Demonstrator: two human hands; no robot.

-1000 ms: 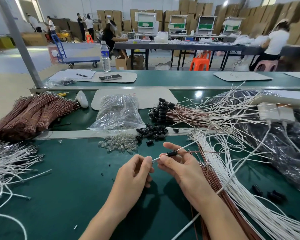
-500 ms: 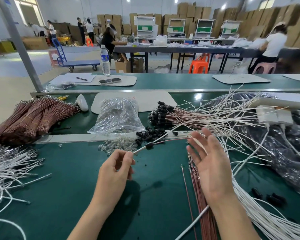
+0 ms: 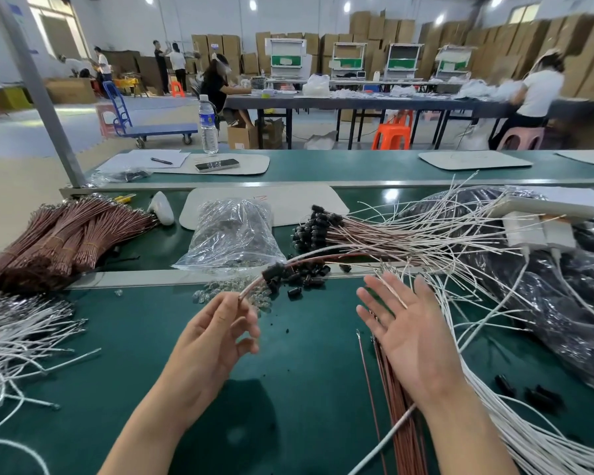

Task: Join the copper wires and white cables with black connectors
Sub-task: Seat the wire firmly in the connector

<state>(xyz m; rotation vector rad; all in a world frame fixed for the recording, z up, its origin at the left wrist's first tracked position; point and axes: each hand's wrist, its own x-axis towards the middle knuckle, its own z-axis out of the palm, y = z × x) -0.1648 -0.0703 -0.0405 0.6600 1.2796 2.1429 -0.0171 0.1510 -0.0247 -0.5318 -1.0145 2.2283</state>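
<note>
- White cables [image 3: 21, 334]: loose heap on the green table [image 3: 299, 389], at 9 o'clock.
- Copper wires [image 3: 59, 238]: tied bundles at 10 o'clock, just above the white heap.
- Left hand [image 3: 210, 347]: near centre, thumb and fingers pinched on a joined wire [image 3: 323, 257] with a black plug, which arcs away toward 1 o'clock.
- Plastic bag [image 3: 232, 234]: clear, at 12 o'clock, beside the finished bunch [image 3: 374, 231] of plugged wires.
- Black connectors [image 3: 306, 277]: loose pile just beyond the left hand's fingertips.
- Right hand [image 3: 412, 337]: spread wide, palm up, holding nothing, over loose copper and white strands at 4 o'clock.
</note>
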